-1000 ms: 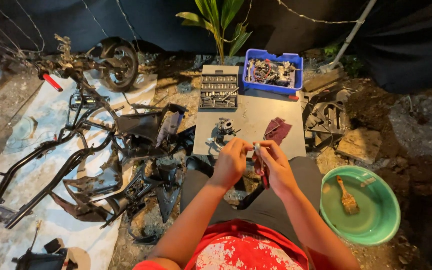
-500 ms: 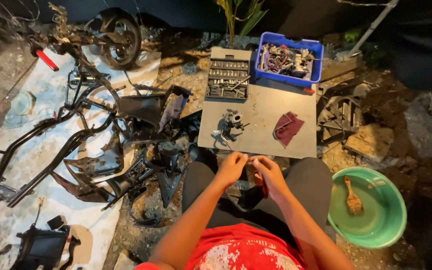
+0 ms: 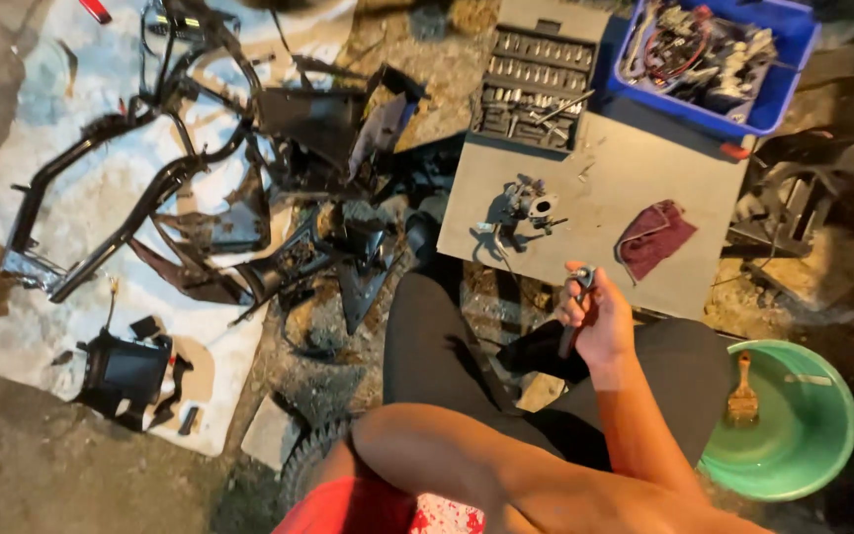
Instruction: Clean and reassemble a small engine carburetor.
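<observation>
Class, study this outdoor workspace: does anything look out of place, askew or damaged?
Yes. A paintbrush lies in liquid inside the green basin, and a motorcycle frame lies stripped on a white sheet, loose black panels scattered around it. The right hand grips a small metal tool.

You've got no labels, signs or screens here. Only containers: grey socket-set case (image 3: 536, 84) lying open at far centre, blue rectangular plastic crate (image 3: 778, 94) of parts just right of it, far right.
</observation>
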